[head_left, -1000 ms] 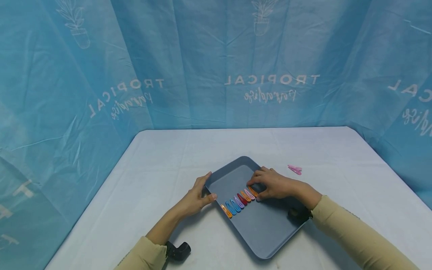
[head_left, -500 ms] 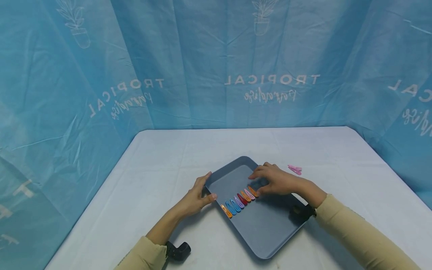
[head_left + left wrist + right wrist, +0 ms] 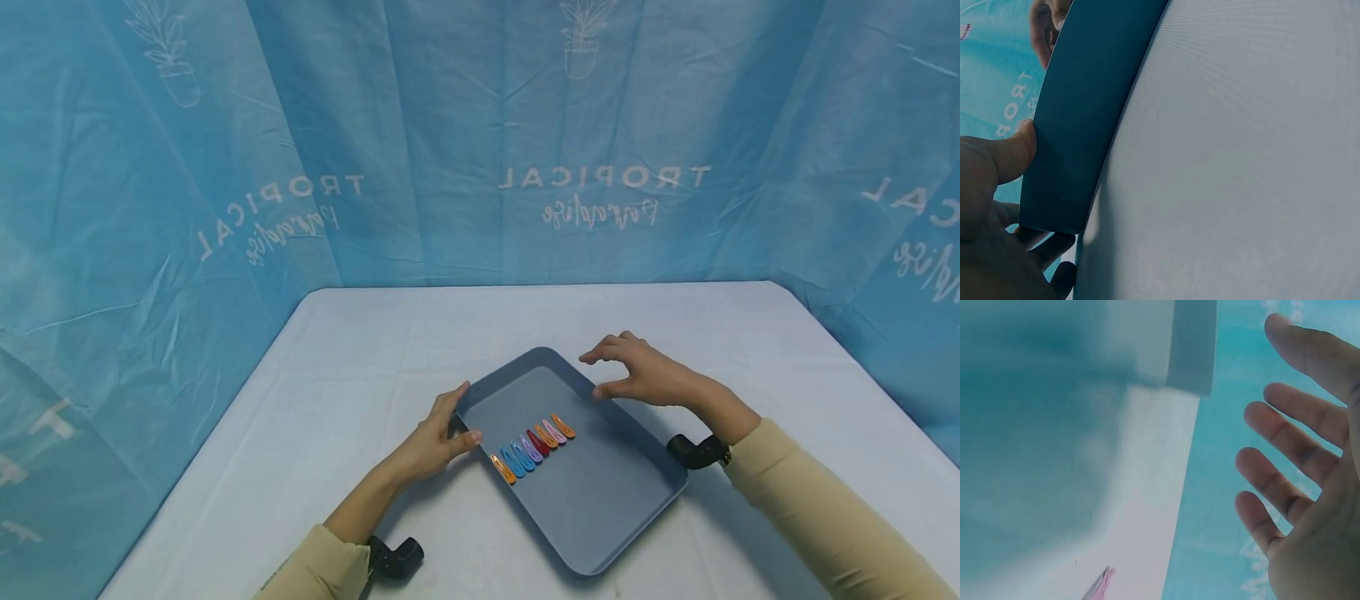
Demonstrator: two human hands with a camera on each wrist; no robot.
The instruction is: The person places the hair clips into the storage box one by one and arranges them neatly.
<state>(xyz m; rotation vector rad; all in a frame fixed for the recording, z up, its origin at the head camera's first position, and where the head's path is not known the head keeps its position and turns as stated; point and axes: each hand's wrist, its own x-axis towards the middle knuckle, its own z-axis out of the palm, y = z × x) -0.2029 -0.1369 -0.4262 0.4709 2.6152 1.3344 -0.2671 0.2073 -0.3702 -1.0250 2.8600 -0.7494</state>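
Observation:
My left hand (image 3: 429, 443) holds the grey rectangular tray (image 3: 611, 504) at its left corner. In the left wrist view its thumb (image 3: 1019, 150) lies on the rim and the fingers reach round the end. A slanted row of snap hair clips (image 3: 537, 442) lies in the tray, in orange, blue, purple, red and pink. My right hand (image 3: 648, 372) hovers over the tray's far right rim, fingers spread and nothing between them. A pink hair clip (image 3: 1100, 584) shows at the bottom of the right wrist view; the right hand hides that spot in the head view.
The tray sits at an angle on a table with a white cloth (image 3: 360, 358). Blue printed curtains (image 3: 450, 233) stand behind it and along the sides. A black wrist camera (image 3: 693, 452) on the right arm juts out beside the tray's right corner.
My right hand has let go of the orange clip at the row's far end and moved up and right, out over the rim. The left hand and tray have stayed put.

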